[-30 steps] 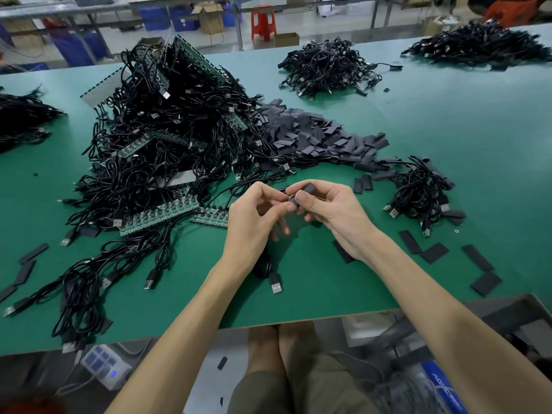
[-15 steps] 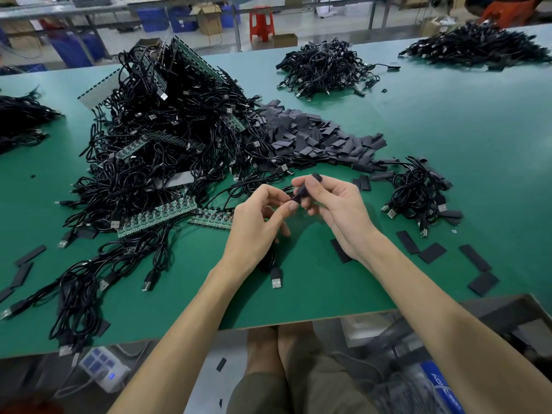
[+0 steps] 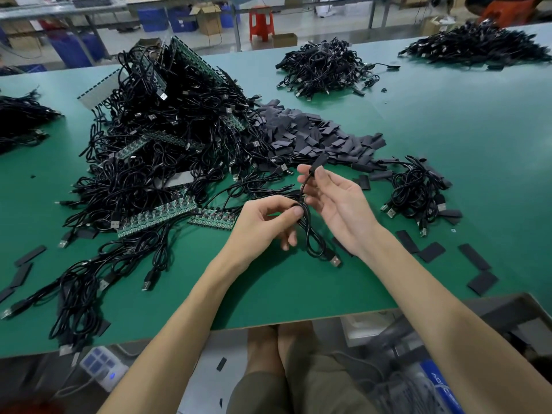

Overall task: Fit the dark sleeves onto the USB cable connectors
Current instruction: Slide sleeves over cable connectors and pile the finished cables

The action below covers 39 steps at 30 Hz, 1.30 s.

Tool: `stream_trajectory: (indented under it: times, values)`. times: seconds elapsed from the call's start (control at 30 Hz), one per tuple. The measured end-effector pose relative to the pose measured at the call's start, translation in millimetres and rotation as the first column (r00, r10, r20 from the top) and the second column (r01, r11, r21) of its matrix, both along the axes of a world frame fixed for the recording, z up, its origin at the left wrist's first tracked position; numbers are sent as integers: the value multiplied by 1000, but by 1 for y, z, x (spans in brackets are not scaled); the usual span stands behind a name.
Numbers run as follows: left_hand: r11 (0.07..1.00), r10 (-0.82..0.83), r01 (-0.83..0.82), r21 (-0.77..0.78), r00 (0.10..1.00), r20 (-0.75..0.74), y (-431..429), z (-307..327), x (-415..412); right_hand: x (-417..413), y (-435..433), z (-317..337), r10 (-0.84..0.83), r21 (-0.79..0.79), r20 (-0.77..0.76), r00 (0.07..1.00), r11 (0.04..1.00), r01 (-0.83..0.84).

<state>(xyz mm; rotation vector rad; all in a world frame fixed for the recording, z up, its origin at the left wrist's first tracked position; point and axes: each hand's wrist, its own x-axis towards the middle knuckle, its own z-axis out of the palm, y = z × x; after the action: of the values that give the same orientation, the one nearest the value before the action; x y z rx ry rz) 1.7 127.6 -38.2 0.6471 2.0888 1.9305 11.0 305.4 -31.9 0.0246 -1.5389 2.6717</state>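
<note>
- The USB cable (image 3: pixel 306 225) is held above the near middle of the green table (image 3: pixel 448 130). It is gathered in a loose loop that hangs between the two hands, and its bare plug (image 3: pixel 335 260) dangles at the near end, close to the surface.
- The top of the loop is pinched between the thumb and forefinger of the left hand (image 3: pixel 263 222), with the other fingers curled below. This is probably done to keep the coil together.
- The far end is pinched between the thumb and forefinger of the right hand (image 3: pixel 337 204), just under the dark sleeve (image 3: pixel 320 160). The sleeve sits on the connector and points up and away. The remaining fingers are loosely spread, which seems to leave the fit open to inspection.
- The pile of sleeves (image 3: pixel 313 135) is kept just beyond the hands, beside the big heap of cables (image 3: pixel 167 138) to the left, so both can be reached easily.
- A smaller bundle (image 3: pixel 418 189) is set apart on the right, and it is judged to be the finished work.
- Against the earlier frames, the hands have been drawn apart. The fingertips were then pressed close around the sleeve, whereas a short run of cable is now stretched between them. The right hand has been lifted farther away, and the plug has swung out to the right from under the left hand.
</note>
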Motion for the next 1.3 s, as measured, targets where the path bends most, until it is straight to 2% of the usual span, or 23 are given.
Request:
stream_trajectory:
  times: [0.1,0.2,0.3,0.37,0.43,0.5,0.57,0.63,0.7,0.77,0.83,0.87,0.93,0.97,1.0,1.1,1.2,1.3]
  values:
    - [993,-20,6,116,993,118,6,8,4,1,-5,2,36,63,59,998,997,-40]
    - [991,-51,38,127,994,100,24,26,2,4,-7,5,52,26,117,992,998,-55]
    - [997,-12,8,73,998,61,57,52,-4,6,-6,1,26,-57,78,997,998,-22]
    - [996,-23,17,88,997,74,83,70,-6,6,-9,4,27,-6,67,997,1000,-27]
    - [986,-89,68,155,987,132,105,84,-4,4,-7,7,-13,25,131,991,1000,10]
    - [987,-96,74,143,984,152,116,88,-3,3,-4,7,-11,63,158,987,998,1]
    - [999,-29,26,39,997,66,110,82,-2,2,-5,5,-28,111,168,985,994,9]
    - [997,57,-59,-39,996,-63,93,71,-2,3,-8,4,-44,70,161,986,997,33]
    - [978,166,-186,-92,968,-191,67,60,-4,1,-11,3,2,75,114,993,997,-11]
    - [914,271,-353,-202,898,-346,39,51,-8,-1,-10,-1,24,122,97,995,992,-36]
    - [805,303,-480,-347,837,-456,14,44,-11,-3,-8,-5,13,128,103,995,991,-27]
    - [723,299,-524,-450,825,-480,3,40,-12,-4,-7,-6,8,129,107,994,991,-21]
    - [483,286,-578,-658,814,-506,-15,34,-14,-5,-6,-10,7,137,110,994,990,-23]
    - [380,285,-584,-718,812,-509,-21,33,-13,-4,-6,-10,15,139,106,994,990,-30]
    - [321,287,-575,-753,816,-501,-26,33,-12,-4,-6,-10,22,143,101,995,989,-37]
    - [265,266,-480,-836,870,-415,-33,34,-7,-3,-4,-10,30,167,88,996,985,-44]
    - [227,174,-344,-911,935,-310,-43,31,-3,-1,-6,-9,35,200,78,996,979,-50]
    - [269,68,-273,-923,962,-265,-54,33,-4,-1,-6,-8,40,228,65,997,972,-54]
